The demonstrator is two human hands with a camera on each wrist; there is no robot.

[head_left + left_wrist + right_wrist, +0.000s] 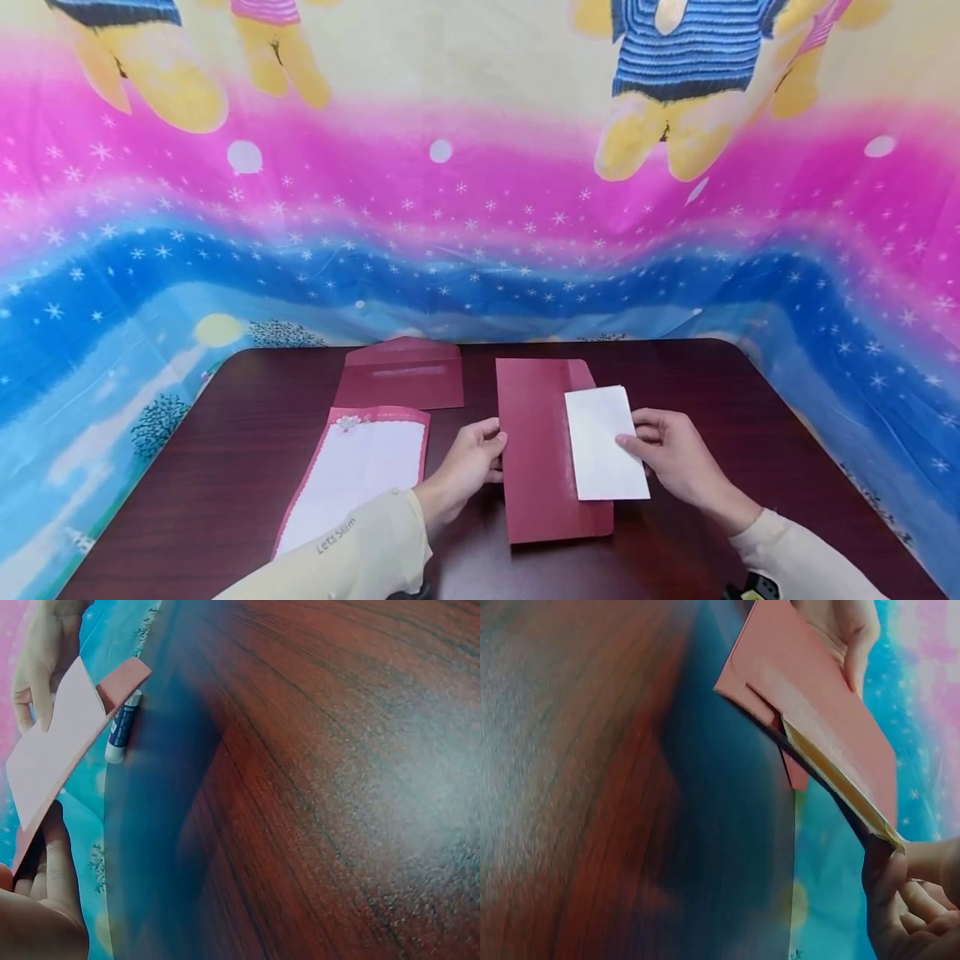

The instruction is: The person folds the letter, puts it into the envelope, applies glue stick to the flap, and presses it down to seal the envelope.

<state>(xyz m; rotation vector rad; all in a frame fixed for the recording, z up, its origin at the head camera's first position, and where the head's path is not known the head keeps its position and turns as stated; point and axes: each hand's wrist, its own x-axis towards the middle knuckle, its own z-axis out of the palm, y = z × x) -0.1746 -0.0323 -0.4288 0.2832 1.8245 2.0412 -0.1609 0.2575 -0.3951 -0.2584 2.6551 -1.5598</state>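
My left hand [461, 467] pinches the left edge of a dark red envelope [532, 458], held up over the table with its long side upright. A folded white paper [606, 446] overlaps the envelope's right part. My right hand [678, 454] pinches this paper at its right edge, thumb on the front face. From the right wrist view, the folded paper's edge [840, 780] shows as a yellowish strip along the envelope's open side. The left wrist view has the white paper [60, 742] in front of the envelope [124, 681], tilted with it.
A second red envelope [405, 387] lies at the back left of the dark wooden table [202, 467]. In front of it is a red-bordered letter sheet [367, 479], partly covered by my left sleeve. A glue stick [122, 731] lies beyond the held envelope. Printed cloth [450, 217] hangs behind.
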